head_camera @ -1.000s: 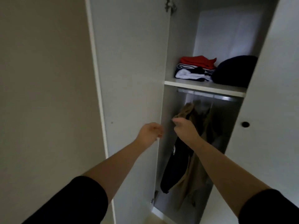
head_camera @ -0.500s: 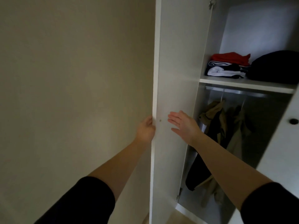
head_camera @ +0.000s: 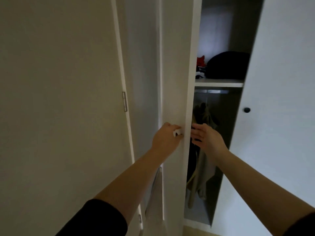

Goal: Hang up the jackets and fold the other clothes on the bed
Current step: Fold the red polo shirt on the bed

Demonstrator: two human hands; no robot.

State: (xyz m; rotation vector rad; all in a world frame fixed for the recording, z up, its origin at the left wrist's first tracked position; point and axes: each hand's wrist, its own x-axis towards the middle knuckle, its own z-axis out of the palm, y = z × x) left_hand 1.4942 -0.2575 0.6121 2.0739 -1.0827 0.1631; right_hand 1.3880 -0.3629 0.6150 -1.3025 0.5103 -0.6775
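White wardrobe door (head_camera: 175,74), the left leaf, shows nearly edge-on in the head view, w/ its pale edge running top to bottom thru mid-frame. L hand (head_camera: 166,137) is on the door's outer face, thumb & fingers curled round a small white knob (head_camera: 177,133), pinching it. R hand (head_camera: 207,139) is on the other side of the door edge, fingers straight & spread, holding nothing. Its fingertips are just beside the edge; can't tell if they touch.

Behind the R hand, inside the cupboard, the jackets (head_camera: 203,167) hang from a metal rail (head_camera: 216,91) just under the shelf (head_camera: 219,83). One is khaki, w/ sthg dark beside it on the left. It's dim in there, so no finer detail.

On the shelf sits a black bundle (head_camera: 227,65). A red cloth (head_camera: 201,59) lies to its left, mostly hidden by the door edge, w/ a white-and-dark bit below it.

The right door (head_camera: 281,99) stands open & carries a black knob (head_camera: 246,110).

Far left is a beige wall (head_camera: 51,99), then a white frame strip w/ a metal hinge (head_camera: 125,101). Both forearms are bare, w/ dark sleeves at the bottom corners.
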